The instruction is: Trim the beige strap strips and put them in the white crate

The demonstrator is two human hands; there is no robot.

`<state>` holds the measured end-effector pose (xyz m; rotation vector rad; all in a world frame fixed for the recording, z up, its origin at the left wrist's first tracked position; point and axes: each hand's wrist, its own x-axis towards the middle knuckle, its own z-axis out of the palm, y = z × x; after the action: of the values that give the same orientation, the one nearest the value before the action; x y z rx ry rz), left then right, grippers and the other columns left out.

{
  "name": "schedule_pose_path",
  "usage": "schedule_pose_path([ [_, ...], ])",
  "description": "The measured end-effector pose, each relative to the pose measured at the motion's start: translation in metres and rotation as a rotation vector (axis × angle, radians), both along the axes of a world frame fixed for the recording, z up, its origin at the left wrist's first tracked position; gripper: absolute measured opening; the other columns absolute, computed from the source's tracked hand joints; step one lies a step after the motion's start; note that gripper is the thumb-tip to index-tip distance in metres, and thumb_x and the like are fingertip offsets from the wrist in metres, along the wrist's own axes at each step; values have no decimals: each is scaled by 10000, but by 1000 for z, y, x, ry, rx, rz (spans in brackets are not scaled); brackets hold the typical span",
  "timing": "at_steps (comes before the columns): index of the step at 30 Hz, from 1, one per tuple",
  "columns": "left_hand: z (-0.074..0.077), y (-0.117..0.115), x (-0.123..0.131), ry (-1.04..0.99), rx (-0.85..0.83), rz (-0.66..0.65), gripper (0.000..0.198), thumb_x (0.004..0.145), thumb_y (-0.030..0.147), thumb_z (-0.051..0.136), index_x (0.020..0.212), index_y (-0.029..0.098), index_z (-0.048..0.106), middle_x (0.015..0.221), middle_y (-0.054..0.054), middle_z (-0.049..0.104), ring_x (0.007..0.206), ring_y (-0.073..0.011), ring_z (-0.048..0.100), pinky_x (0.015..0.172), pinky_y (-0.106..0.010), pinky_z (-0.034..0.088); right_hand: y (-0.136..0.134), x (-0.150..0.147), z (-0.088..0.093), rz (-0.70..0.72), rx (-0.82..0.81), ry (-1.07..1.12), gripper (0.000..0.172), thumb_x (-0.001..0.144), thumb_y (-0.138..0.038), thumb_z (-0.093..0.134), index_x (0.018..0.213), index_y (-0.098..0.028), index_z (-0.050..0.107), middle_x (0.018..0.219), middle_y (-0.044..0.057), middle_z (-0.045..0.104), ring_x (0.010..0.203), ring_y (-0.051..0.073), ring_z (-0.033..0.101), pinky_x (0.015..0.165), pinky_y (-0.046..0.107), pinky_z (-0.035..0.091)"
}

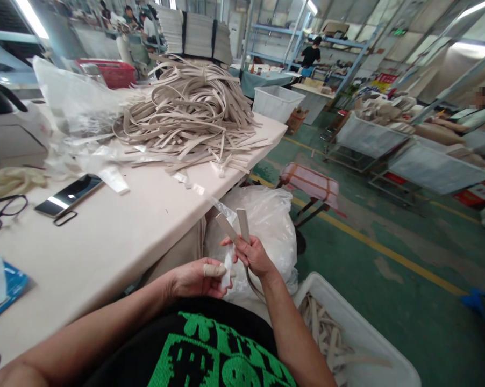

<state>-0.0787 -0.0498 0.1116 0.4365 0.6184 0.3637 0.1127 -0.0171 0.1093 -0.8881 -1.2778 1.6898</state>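
My right hand (255, 255) is closed around a beige strap (243, 224), with two flat ends sticking up above the fingers and a length hanging down below the fist. Beside it, lower and to the left, my left hand (202, 277) pinches a small white strip (227, 267) that looks like film or tape. A finger of the left hand wears a tan covering. Just behind the strap ends hangs a clear plastic strip (225, 209), which reaches up to the table edge. Both hands are held in front of my body, off the table's edge.
A big heap of beige straps (194, 107) lies on the white table (145, 226), near a phone (70, 196) and glasses (4, 212). A plastic bag (258, 215) bulges beside the table. A white bin (371, 322) with straps stands lower right, and a padded stool (310, 181) beyond.
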Motion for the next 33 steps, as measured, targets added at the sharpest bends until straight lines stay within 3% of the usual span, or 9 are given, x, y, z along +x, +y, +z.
schedule_pose_path([
  [6, -7, -3, 11, -120, -87, -16, 342, 633, 291, 867, 861, 88, 713, 772, -79, 722, 667, -160, 682, 690, -291, 554, -1, -3, -4, 5, 17, 30, 390, 887, -493, 613, 946, -140, 768, 392, -107, 300, 357, 57, 248, 536, 243, 474],
  [9, -9, -4, 16, -117, -116, 10, 294, 664, 270, 849, 839, 82, 707, 759, -84, 722, 667, -159, 686, 694, -280, 559, -2, -2, -10, -25, -24, 51, 343, 875, -479, 626, 928, -169, 763, 448, -87, 438, 361, 43, 235, 516, 229, 475],
  [12, -12, 1, 23, -38, -165, 150, 209, 713, 230, 813, 837, 108, 698, 743, -54, 715, 641, -136, 675, 676, -254, 557, -4, 6, -16, -191, -87, 24, 327, 843, -484, 645, 931, -182, 736, 606, -45, 611, 370, 30, 246, 511, 231, 498],
  [15, -16, 11, 32, 84, -204, 330, 100, 805, 180, 718, 747, 120, 663, 685, -26, 684, 585, -109, 651, 634, -229, 547, -16, 25, -19, -436, -120, -116, 384, 845, -524, 612, 881, -156, 717, 520, -53, 562, 367, 42, 250, 514, 246, 520],
  [17, -20, 19, 38, 140, -206, 416, 168, 853, 171, 660, 693, 126, 631, 641, -16, 655, 544, -98, 628, 598, -220, 536, -32, 39, -18, -517, -109, -270, 431, 869, -548, 565, 816, -146, 712, 462, -53, 511, 360, 56, 284, 500, 245, 507],
  [22, -33, 29, 50, 216, -141, 552, 122, 851, 205, 681, 758, 130, 653, 728, -34, 692, 572, -97, 636, 583, -207, 519, -86, 54, -10, -410, 18, -626, 425, 927, -504, 477, 780, -166, 687, 756, 39, 694, 520, 116, 543, 542, 235, 464],
  [25, -41, 28, 53, 236, -60, 558, 170, 766, 257, 779, 796, 117, 687, 764, -51, 708, 591, -101, 629, 584, -200, 501, -107, 48, -8, -327, 137, -799, 302, 922, -359, 467, 821, -173, 683, 761, 37, 687, 653, 159, 597, 639, 254, 453],
  [28, -46, 25, 56, 209, 50, 550, 313, 647, 346, 866, 767, 109, 702, 681, -31, 672, 565, -93, 577, 561, -193, 462, -112, 41, -7, -324, 199, -982, 189, 863, -230, 490, 848, -174, 670, 778, 45, 685, 766, 195, 625, 703, 269, 423],
  [33, -51, 20, 57, 248, 131, 538, 427, 538, 461, 896, 709, 116, 713, 656, -18, 635, 598, -97, 541, 588, -201, 435, -106, 35, -9, -332, 219, -1170, 125, 834, -165, 517, 832, -185, 641, 788, 40, 677, 785, 200, 630, 683, 260, 380],
])
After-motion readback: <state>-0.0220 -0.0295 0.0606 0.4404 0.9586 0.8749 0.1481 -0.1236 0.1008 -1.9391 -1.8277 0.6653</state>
